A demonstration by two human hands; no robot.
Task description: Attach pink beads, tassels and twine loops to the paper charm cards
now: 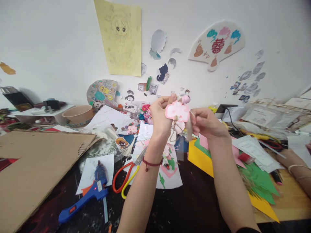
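Observation:
Raised above the table, my left hand [162, 111] pinches the top of a hanging ornament with a pink-edged white cloud shape [178, 112]. A pink bell [186, 99] sits at its upper end. Below the cloud hang some cord, another pale pink piece [179, 127] and a pale tassel [189, 129]. To the right, my right hand [206, 122] is closed with fingertips at the ornament's side, on a thin cord [192, 112]. Its exact hold on the cord is partly hidden. Under my left forearm lie scissors [128, 173] with red and yellow handles.
A blue glue gun [97, 189] with a lit red light rests at left by a large cardboard sheet [46, 161]. Paper scraps [171, 163] cover a white sheet. Coloured paper [200, 157] lies at right, where another person's hand [290, 160] reaches in.

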